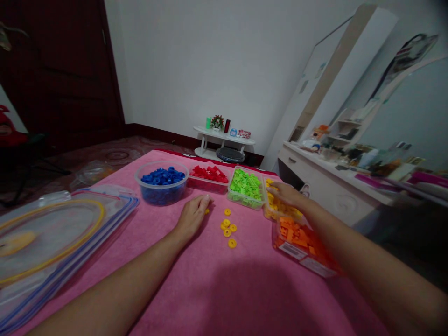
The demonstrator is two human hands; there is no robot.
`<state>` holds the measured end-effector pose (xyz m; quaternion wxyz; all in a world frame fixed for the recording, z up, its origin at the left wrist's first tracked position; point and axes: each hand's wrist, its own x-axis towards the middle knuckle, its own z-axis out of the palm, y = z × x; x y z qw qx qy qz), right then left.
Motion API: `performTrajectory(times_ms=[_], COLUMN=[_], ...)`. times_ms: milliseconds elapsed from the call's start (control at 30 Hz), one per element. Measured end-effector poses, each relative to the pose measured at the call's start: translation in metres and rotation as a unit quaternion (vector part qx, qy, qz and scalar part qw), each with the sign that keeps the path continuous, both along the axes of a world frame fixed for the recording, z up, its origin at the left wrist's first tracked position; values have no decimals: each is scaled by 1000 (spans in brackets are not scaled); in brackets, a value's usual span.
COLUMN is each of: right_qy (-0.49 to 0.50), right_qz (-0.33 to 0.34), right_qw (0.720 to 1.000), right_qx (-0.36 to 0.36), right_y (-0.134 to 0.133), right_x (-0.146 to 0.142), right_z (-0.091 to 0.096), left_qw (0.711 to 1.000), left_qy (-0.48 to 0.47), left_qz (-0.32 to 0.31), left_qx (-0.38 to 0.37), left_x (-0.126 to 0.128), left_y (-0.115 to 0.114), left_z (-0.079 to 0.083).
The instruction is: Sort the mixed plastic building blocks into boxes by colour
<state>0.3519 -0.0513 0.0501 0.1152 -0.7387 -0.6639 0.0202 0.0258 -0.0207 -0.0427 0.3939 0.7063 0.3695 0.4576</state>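
Note:
My left hand (193,215) rests on the pink cloth (196,280), its fingers closed together and mostly hidden from this angle. A bit of yellow shows at its fingertips. Right of it lie several small yellow rings (232,243), loose on the cloth. My right hand (285,193) reaches over the clear box of yellow pieces (276,205), fingers stretched out and touching the contents. Below that forearm stands a box of orange bricks (297,233), partly covered by the arm.
A round tub of blue pieces (163,184), a box of red bricks (210,175) and a box of green bricks (246,185) line the far side. Clear zip bags (70,228) lie at left. A white dresser (315,170) stands to the right.

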Motion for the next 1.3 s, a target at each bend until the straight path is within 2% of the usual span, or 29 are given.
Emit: performTrajectory(times_ms=[67, 133, 233, 333, 400, 467, 600, 733, 933, 1033, 1067, 1100, 1133, 1200, 1233, 1267, 1300], right_qy=[14, 63, 123, 125, 125, 131, 148, 152, 208, 266, 313, 382, 465, 609, 649, 659, 651], right_qz=[29, 84, 150, 125, 96, 72, 61, 66, 64, 43, 31, 18, 8, -3, -2, 0, -1], right_qw=[998, 992, 979, 983, 987, 988, 986, 986, 975, 962, 949, 924, 885, 789, 757, 748, 756], right_qx=[44, 68, 61, 43, 37, 49, 51, 2, -50, -48, -32, -5, 26, 74, 81, 76, 68], right_y=[-2, -6, -14, -17, -16, -16, -24, -40, -48, -43, -41, -39, -37, -34, -33, -33, -33], right_x=[-31, -66, -114, -141, -148, -149, -146, -146, -148, -147, -147, -148, -149, -151, -153, -154, -156], right_z=[6, 3, -21, -51, -64, -68, -58, -45, -47, -46, -45, -43, -42, -41, -42, -44, -48], left_qw=[999, 997, 988, 971, 963, 964, 978, 983, 950, 938, 937, 936, 937, 940, 943, 946, 950], left_qy=[25, 58, 114, 179, 196, 191, 142, 101, 165, 190, 193, 196, 197, 194, 190, 185, 178], left_qz=[2, 0, -10, -14, -13, -7, -24, -61, -184, -194, -190, -188, -185, -177, -175, -172, -170], left_qx=[26, 55, 101, 160, 185, 184, 153, 137, 191, 218, 222, 223, 222, 216, 211, 204, 193], left_x=[0, 0, 0, -2, -3, -4, -2, 1, 0, 1, 2, 3, 3, 4, 5, 5, 5], left_y=[2, 4, 6, 4, 2, 0, -5, -13, -17, -17, -17, -17, -17, -17, -17, -16, -16], left_z=[-1, -3, -7, -11, -13, -12, -5, 3, 3, 1, 0, -1, -1, -2, -2, -1, -1])
